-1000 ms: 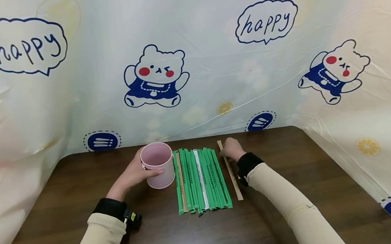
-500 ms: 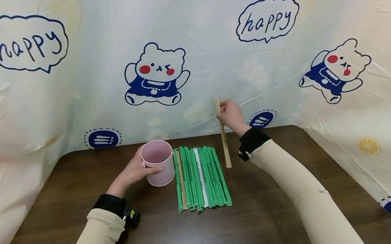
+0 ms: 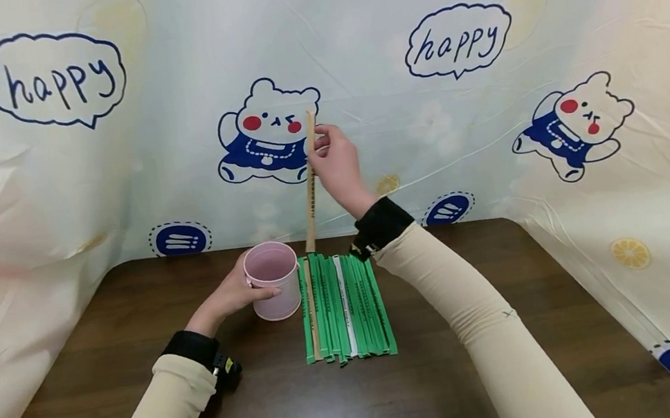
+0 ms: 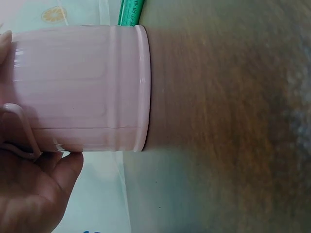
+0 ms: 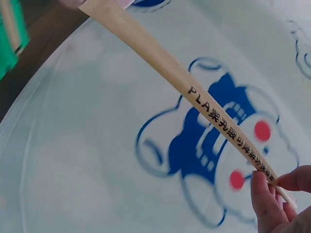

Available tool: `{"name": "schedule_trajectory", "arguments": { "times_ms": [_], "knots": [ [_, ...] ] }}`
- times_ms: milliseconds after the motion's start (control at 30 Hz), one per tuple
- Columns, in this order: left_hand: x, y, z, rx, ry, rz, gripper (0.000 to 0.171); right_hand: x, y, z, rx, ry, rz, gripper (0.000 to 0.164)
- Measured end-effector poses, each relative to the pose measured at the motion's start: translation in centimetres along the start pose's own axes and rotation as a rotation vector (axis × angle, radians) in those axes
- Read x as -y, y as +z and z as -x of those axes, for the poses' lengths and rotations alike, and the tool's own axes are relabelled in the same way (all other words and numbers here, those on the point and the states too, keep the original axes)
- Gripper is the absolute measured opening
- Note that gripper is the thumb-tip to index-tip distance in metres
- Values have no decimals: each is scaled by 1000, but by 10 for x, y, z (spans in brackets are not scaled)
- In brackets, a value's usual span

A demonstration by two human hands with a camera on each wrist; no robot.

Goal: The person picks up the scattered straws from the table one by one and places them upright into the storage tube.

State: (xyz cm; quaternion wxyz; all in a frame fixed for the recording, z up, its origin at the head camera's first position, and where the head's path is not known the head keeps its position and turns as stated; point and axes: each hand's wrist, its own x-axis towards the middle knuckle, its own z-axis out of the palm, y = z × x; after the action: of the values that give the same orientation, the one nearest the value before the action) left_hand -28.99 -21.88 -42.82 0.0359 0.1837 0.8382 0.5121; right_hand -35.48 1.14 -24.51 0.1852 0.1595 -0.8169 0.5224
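Note:
My right hand (image 3: 339, 166) pinches a brown paper-wrapped straw (image 3: 311, 205) near its upper end. The straw hangs almost upright above the table's back edge, its lower end just beyond the row of straws. Dark printing beginning with "PLA" runs along the wrapper (image 5: 214, 114) in the right wrist view. My left hand (image 3: 226, 295) grips a small pink pail (image 3: 277, 298) from its left side, thumb across the front. Upright on the table, the pail shows its wire-like handle (image 4: 26, 128) in the left wrist view. Its inner bottom is hidden.
Right of the pail lies a row of green-wrapped straws (image 3: 362, 303), side by side. Among them are one white-wrapped straw (image 3: 345, 305) and one brown straw (image 3: 312, 309). A printed cloth (image 3: 375, 127) surrounds the dark wooden table (image 3: 260, 413) behind and at the sides.
My right hand has lifted the brown straw off the table from the right of the row, then carried it up and left toward the pail. The left hand and pail stay in place.

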Motion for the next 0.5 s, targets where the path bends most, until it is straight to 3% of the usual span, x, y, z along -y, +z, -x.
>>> {"name": "schedule_trajectory", "arguments": {
  "times_ms": [233,500],
  "knots": [
    [5,1,-2,17,18,10,96,8,42,14,-5,-24,-87,37],
    [2,-1,-3,23,3,6,98,-15,83,42,102,-1,-66,34]
  ]
}}
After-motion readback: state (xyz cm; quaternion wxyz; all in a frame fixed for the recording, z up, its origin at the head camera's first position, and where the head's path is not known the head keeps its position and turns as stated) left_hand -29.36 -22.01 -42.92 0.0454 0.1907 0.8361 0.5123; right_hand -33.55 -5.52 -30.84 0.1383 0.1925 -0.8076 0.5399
